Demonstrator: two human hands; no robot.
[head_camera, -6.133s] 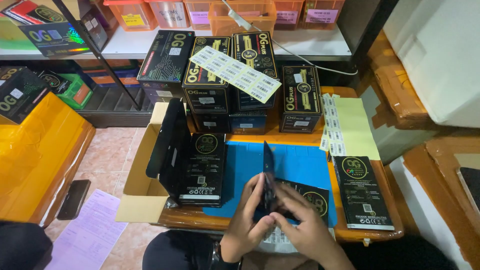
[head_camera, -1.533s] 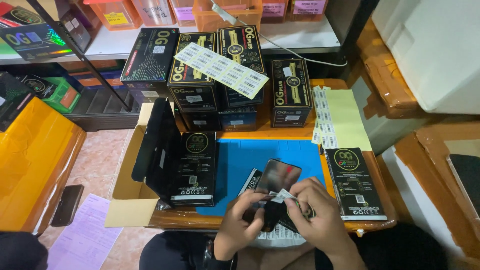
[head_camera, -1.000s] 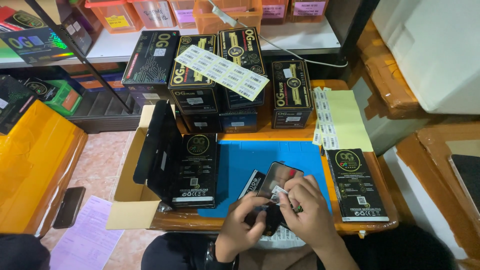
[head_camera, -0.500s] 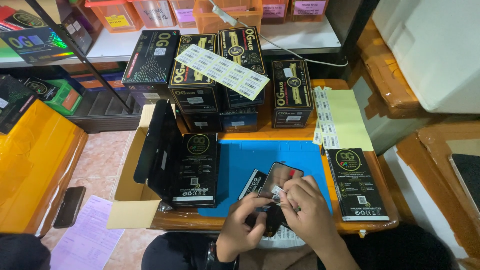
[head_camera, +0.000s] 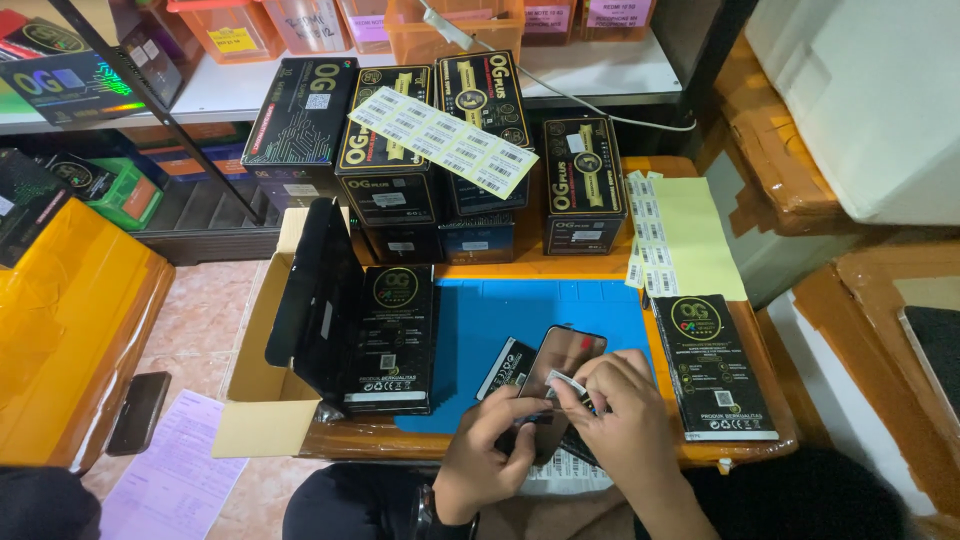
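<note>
My left hand (head_camera: 488, 450) grips the near end of a dark phone screen panel (head_camera: 561, 357), holding it tilted over the blue mat (head_camera: 480, 330) at the table's front edge. My right hand (head_camera: 618, 410) rests on the panel's right side and pinches a small white sticker (head_camera: 564, 384) against it. Under the panel lies a thin black box (head_camera: 506, 366). A white label sheet (head_camera: 558, 472) shows just below both hands.
A black flat box (head_camera: 714, 366) lies to the right. An open carton with black boxes (head_camera: 350, 320) stands to the left. Stacked black-and-gold boxes (head_camera: 440, 170) with a barcode sticker sheet (head_camera: 442, 139) fill the back. A yellow sticker sheet (head_camera: 680, 235) lies at right.
The panel stood on edge six seconds ago; now it lies tilted face up. My right hand has brought a small white sticker onto it and my fingers shifted slightly.
</note>
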